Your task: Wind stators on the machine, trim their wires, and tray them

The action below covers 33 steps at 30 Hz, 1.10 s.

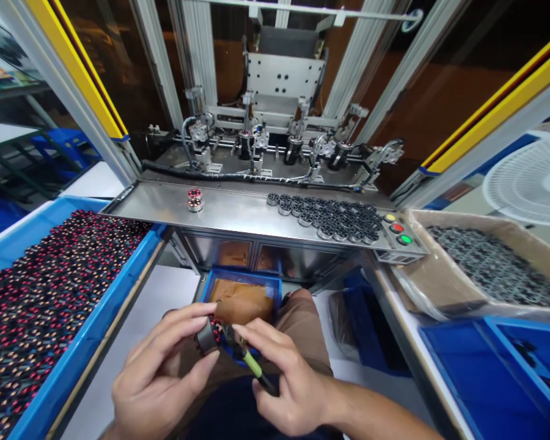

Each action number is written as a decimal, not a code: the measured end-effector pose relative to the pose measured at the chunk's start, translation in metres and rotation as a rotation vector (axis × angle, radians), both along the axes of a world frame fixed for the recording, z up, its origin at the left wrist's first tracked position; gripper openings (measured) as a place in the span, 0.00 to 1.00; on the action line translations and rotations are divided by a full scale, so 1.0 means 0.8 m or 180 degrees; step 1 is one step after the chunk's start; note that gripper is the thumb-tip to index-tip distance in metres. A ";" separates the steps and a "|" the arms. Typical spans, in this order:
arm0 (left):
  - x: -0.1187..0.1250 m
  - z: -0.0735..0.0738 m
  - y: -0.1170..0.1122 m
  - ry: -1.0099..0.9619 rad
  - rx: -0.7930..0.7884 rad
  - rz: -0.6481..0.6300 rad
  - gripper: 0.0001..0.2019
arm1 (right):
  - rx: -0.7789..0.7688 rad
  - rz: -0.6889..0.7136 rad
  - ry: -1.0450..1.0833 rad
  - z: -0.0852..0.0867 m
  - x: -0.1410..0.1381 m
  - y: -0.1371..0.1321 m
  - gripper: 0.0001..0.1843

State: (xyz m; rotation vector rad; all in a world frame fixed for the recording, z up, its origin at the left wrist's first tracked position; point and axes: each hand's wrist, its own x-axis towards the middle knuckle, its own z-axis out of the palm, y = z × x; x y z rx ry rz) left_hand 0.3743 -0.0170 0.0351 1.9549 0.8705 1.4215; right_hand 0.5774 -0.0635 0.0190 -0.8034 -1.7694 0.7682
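Filling the near left, a long blue plastic tray (96, 330) holds red-wound round coils (50, 287). At near centre, the left hand (160, 373) has its fingers clamped around a small round dark metal motor part (208, 336), held above the lap. Just to its right, the right hand (284, 385) is closed on a thin green-handled tool (252, 365), whose tip lies at the part's edge. Beyond the hands, a stainless-steel shelf (238, 211) carries one red-wound piece (195, 200) at left and a cluster of grey metal rings (330, 217) at right. At the right, a brown cardboard box (421, 263) contains more grey rings.
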 end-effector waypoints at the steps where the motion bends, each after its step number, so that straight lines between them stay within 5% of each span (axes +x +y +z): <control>1: 0.000 0.000 0.001 -0.0008 0.0054 -0.0071 0.23 | 0.0013 0.0014 0.0015 0.001 -0.001 0.000 0.47; 16: -0.006 -0.001 -0.004 0.0063 -0.0101 -0.0350 0.25 | -0.0051 -0.0137 -0.0060 0.000 -0.007 -0.002 0.42; 20: -0.007 0.004 0.004 0.0081 -0.0132 -0.0539 0.20 | -0.0383 -0.0333 -0.0151 0.009 0.000 -0.001 0.36; 23: -0.011 0.006 0.010 0.0209 0.0161 -0.0650 0.20 | -0.0756 -0.0411 -0.0288 0.018 0.010 -0.001 0.36; 28: -0.016 0.005 0.015 0.0664 0.0611 -0.0040 0.32 | -0.0865 -0.0112 -0.0067 0.030 0.025 -0.013 0.42; 33: -0.011 0.019 0.017 0.1291 0.1286 0.0103 0.19 | -0.1042 0.0282 0.0002 0.041 0.033 -0.029 0.44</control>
